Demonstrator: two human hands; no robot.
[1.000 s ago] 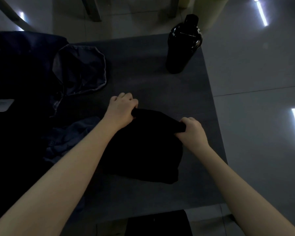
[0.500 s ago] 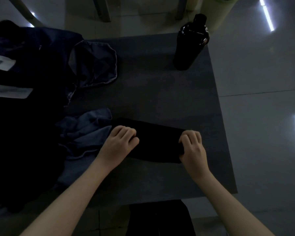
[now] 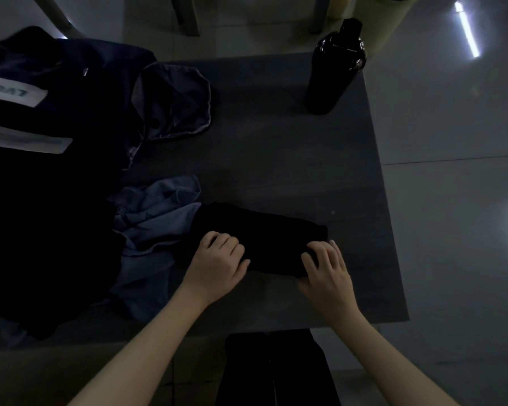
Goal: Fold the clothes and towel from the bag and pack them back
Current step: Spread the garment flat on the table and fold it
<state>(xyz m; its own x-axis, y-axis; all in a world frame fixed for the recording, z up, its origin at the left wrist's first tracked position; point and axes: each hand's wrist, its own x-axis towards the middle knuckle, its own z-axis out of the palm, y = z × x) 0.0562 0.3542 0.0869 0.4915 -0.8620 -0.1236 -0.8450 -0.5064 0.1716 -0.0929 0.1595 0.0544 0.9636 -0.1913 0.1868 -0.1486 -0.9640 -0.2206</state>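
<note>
The black garment (image 3: 261, 238) lay folded into a narrow band at lower centre of the frame, on the dark table (image 3: 276, 159). Our left hand (image 3: 217, 265) gripped its left end, fingers curled close together; our right hand (image 3: 326, 268) rested on the right end, fingers loosely spread. We judged it light, soft and floppy, best held at both ends along the fold, lest it slump open.

Grey table (image 3: 276, 159), glossy tiled floor (image 3: 452, 230) reflecting light strips (image 3: 468, 33)

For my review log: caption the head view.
Left hand grips and right hand presses a folded black garment on the table.
</note>
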